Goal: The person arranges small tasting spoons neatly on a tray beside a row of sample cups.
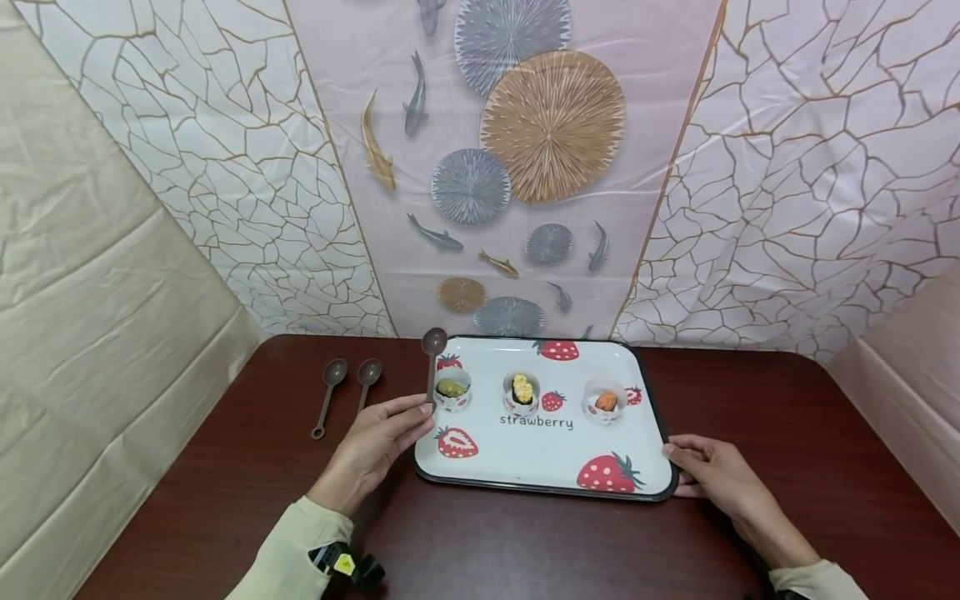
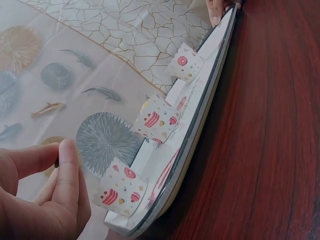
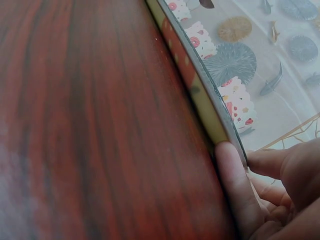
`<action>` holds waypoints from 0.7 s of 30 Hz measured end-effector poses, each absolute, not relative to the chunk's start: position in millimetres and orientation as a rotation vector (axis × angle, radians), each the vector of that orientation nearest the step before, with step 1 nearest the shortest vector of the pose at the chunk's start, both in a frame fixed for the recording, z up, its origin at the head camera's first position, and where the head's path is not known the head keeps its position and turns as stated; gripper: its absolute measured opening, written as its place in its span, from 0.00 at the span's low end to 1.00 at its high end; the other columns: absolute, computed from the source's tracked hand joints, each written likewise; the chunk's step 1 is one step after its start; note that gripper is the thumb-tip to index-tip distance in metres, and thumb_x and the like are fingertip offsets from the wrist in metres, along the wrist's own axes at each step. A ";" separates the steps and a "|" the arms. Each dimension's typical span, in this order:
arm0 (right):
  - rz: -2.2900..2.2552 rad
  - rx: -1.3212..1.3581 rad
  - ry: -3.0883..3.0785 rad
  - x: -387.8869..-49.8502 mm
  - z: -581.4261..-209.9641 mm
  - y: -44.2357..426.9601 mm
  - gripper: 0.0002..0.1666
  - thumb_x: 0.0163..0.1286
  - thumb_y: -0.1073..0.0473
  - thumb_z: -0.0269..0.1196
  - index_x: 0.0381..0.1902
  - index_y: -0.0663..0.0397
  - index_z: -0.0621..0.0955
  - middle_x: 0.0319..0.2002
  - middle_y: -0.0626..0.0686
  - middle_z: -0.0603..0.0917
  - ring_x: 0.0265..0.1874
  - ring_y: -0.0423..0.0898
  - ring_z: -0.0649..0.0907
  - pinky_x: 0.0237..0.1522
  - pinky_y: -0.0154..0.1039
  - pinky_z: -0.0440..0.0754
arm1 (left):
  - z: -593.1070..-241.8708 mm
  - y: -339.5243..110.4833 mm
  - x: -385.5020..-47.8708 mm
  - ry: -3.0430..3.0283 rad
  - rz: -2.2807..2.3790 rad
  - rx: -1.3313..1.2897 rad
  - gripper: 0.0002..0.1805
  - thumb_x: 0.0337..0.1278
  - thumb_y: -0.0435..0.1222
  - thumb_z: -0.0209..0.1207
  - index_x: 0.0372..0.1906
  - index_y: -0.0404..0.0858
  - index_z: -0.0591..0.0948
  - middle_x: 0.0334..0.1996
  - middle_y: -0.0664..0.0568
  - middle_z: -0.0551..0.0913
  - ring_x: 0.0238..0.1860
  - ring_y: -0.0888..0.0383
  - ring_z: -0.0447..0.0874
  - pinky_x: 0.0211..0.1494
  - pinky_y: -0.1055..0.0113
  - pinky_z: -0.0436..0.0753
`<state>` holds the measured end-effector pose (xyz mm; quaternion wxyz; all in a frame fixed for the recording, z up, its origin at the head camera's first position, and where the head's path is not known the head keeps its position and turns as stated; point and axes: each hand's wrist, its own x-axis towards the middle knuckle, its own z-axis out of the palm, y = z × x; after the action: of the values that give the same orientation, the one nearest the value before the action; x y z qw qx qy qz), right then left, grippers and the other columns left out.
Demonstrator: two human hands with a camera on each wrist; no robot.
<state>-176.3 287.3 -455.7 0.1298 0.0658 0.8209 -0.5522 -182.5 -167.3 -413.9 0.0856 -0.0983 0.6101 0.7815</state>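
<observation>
My left hand (image 1: 381, 443) pinches the handle end of a brown measuring spoon (image 1: 432, 350), its bowl pointing away over the tray's left edge. In the left wrist view the left fingertips (image 2: 64, 155) meet, with most of the spoon hidden. My right hand (image 1: 716, 477) grips the near right corner of a white strawberry-print tray (image 1: 536, 462), thumb on the rim. On the tray stand three patterned paper cups: the left cup (image 1: 453, 401) holds green food, the middle cup (image 1: 521, 406) a yellow-topped dark piece, the right cup (image 1: 604, 414) an orange piece.
Two more brown spoons, a left one (image 1: 327, 398) and a right one (image 1: 367, 379), lie on the dark red-brown table (image 1: 525, 546) left of the tray. A patterned cloth (image 1: 517, 250) hangs behind the table, with pale fabric at both sides.
</observation>
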 end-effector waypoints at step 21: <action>-1.606 0.187 2.389 -175.0 -455.7 287.1 0.33 0.84 0.57 0.56 0.72 0.81 0.66 0.40 0.50 0.86 0.30 0.42 0.85 0.37 0.40 0.93 | -416.1 -145.4 -183.3 1.847 2.245 -0.197 0.21 0.72 0.22 0.59 0.66 0.24 0.78 0.59 0.35 0.81 0.52 0.59 0.87 0.59 0.67 0.88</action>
<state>-175.0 287.1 -455.7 0.1281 0.0642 0.8213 -0.5522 -183.3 -145.4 -416.1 0.1137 -0.0672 0.6298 0.7655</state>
